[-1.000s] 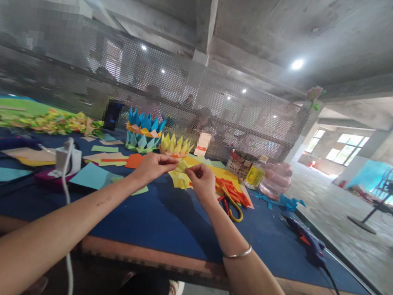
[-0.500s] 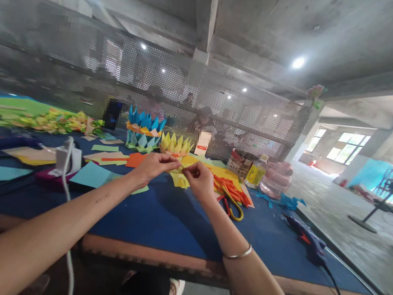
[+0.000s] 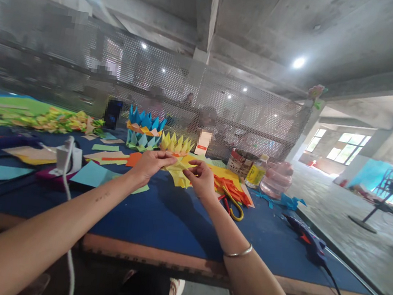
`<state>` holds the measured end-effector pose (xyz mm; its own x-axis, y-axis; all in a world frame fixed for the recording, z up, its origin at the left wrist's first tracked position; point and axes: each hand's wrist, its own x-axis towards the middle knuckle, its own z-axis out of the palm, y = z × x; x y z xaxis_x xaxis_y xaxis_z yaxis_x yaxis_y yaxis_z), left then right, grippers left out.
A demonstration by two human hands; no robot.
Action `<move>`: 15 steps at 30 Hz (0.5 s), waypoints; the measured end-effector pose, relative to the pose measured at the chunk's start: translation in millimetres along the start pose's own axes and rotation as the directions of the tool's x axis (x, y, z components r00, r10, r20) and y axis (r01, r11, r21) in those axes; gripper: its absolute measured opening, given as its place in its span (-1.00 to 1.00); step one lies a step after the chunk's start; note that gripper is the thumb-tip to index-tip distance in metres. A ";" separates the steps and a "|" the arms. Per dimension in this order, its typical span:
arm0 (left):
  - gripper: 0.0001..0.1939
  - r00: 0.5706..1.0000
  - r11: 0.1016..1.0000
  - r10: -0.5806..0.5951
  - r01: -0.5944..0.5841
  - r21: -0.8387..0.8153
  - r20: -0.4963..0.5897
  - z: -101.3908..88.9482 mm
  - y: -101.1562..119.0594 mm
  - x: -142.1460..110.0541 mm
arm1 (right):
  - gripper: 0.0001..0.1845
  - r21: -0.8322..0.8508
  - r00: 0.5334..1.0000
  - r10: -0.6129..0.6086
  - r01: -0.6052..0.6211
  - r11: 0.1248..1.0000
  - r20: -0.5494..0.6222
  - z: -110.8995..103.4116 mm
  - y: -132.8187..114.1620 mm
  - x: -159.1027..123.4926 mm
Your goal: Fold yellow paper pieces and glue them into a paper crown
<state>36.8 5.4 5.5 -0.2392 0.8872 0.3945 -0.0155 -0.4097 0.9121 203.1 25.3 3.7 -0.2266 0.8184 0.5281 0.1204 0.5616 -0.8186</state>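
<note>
A small piece of pale yellow paper point(image 3: 178, 165) is pinched between my hands above the table. My left hand point(image 3: 150, 165) grips its left end with thumb and fingertips pressed together. On the other end are the fingertips of my right hand point(image 3: 202, 180), closed on the paper's edge. Below lie more pale yellow paper pieces point(image 3: 179, 180). Just behind stands a yellow pointed paper crown point(image 3: 176, 144), and left of it a taller blue and orange paper crown point(image 3: 144, 132). Orange paper strips point(image 3: 233, 191) and yellow-handled scissors point(image 3: 236, 210) lie right of my right hand.
A glue gun point(image 3: 306, 237) lies at the table's right, its cord over the edge. A yellow-labelled bottle point(image 3: 257, 172), a pink container point(image 3: 276, 179) and a patterned box point(image 3: 241, 162) stand behind. A white plug point(image 3: 69, 160) and blue paper point(image 3: 94, 175) are left. A perforated screen point(image 3: 227, 93) backs the table.
The yellow paper now shows more between my fingers, turned flatter. My right fingers have spread slightly, and my left hand has shifted a little left.
</note>
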 end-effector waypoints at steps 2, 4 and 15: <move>-0.76 0.999 0.998 -0.037 0.036 -0.057 -0.018 -1.3 0.1 1.3 | -0.70 -0.010 1.000 0.008 -0.008 1.000 -0.005 -1.8 0.4 0.5; -0.74 0.998 0.992 -0.059 0.056 -0.109 -0.023 -2.9 -0.2 2.7 | -0.70 -0.023 1.000 0.003 -0.003 1.000 -0.010 -3.1 -0.1 0.3; -0.80 1.000 1.000 -0.008 0.007 0.022 0.017 -2.0 1.1 0.1 | -0.73 -0.138 0.998 -0.048 0.054 0.989 0.051 4.0 -9.0 -6.6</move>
<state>34.8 4.6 6.2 -0.2222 0.8939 0.3893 0.0039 -0.3985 0.9172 199.6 14.4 6.7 -0.2807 0.7834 0.5545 0.2397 0.6167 -0.7499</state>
